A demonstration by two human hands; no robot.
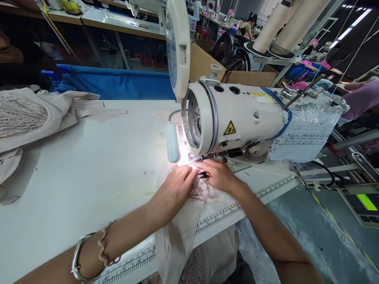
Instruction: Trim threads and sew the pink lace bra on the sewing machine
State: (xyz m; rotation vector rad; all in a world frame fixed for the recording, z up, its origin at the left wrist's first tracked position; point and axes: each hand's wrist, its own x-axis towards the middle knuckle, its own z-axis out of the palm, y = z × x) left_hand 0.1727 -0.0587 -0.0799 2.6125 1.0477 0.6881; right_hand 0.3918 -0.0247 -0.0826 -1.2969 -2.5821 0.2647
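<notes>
Pale pink lace fabric [204, 192]: seven o'clock from our white sewing machine [245, 118]; likely light, limp; best steadied flat near edges
Left hand [173, 189]: on lace; we cannot tell finger opening
Right hand [220, 175]: closed round black snips [203, 174]

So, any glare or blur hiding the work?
Head view: bright glare bleaches the lace under the machine's near end; head view: the table greys away from that glow; head view: far background soft, the paper's writing unreadable.

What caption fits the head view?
Left hand and right hand on lace fabric beneath a lit sewing machine.
</notes>
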